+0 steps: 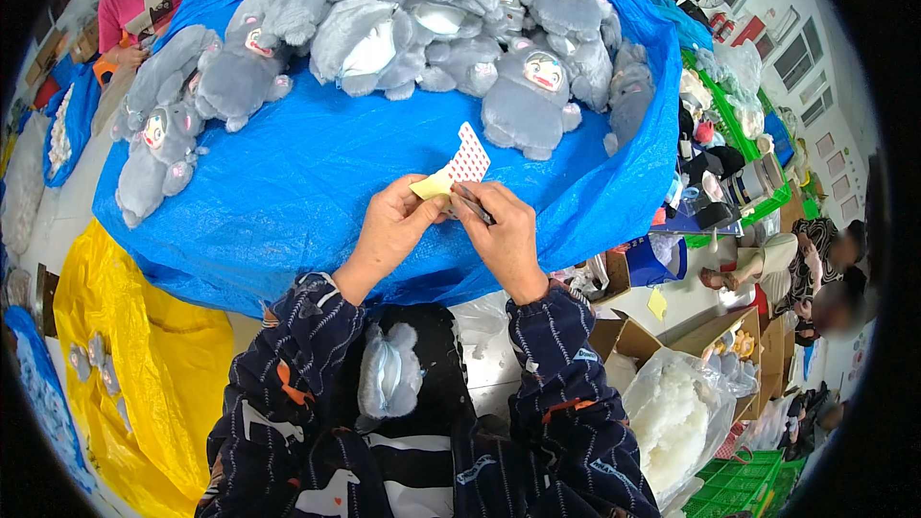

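Over the front of the blue tarp, my left hand [391, 223] pinches a small bent sheet [469, 155] with rows of red spots, like a sticker sheet. Its folded side is yellow. My right hand [503, 228] is closed around a slim, dark grey tool [477, 205], tweezers or a pen, I cannot tell which. The tool's tip meets the sheet's lower edge, where fingers hide it. On my lap lies a grey plush piece [389, 371] with a pale blue opening. Nearest ahead on the tarp is a grey plush toy [523, 115] with a printed face.
A heap of grey plush toys [384, 34] covers the far side of the blue tarp [288, 173]. Left is a yellow sheet [144, 364] with small grey pieces. Right stand a bag of white stuffing [672, 422], cardboard boxes [748, 350] and green crates [739, 484]. Other people sit far left and right.
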The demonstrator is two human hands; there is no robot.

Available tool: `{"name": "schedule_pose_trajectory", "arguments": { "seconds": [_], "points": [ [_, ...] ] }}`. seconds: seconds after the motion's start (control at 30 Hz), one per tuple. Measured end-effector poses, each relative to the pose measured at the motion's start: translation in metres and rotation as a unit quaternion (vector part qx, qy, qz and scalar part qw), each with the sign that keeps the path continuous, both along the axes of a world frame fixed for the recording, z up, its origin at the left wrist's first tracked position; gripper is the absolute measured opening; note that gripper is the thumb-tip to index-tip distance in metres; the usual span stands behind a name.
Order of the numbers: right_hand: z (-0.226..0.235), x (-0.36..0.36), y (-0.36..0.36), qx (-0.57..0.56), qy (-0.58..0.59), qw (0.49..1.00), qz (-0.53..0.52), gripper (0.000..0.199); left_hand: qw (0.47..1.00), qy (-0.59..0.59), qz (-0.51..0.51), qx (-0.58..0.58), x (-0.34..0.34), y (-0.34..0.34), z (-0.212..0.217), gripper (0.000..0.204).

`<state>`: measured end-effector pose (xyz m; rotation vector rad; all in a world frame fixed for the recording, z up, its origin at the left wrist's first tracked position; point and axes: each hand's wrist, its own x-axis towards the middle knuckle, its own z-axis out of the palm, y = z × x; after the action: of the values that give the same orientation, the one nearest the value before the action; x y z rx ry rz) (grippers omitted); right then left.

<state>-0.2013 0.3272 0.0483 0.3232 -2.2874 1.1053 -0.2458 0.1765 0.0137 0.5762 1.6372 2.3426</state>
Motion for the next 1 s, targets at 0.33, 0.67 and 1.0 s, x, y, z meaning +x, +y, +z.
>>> {"name": "schedule_pose_trajectory", "arguments": {
  "seconds": [0.33,0.67,1.0],
  "points": [
    [0.000,0.004,0.001,0.052,0.021,0.998,-0.022,0.022,0.993,0.075,0.070,-0.051,0.012,0.005,0.004,0.024],
    [0.001,0.009,-0.004,0.073,0.039,0.995,-0.055,0.019,0.954,0.171,0.137,-0.205,0.021,0.006,0.020,0.016],
    [-0.005,0.009,-0.003,-0.173,-0.112,0.976,-0.067,0.012,0.963,0.170,0.128,-0.166,0.011,0.004,0.015,0.016]
  ]
}}
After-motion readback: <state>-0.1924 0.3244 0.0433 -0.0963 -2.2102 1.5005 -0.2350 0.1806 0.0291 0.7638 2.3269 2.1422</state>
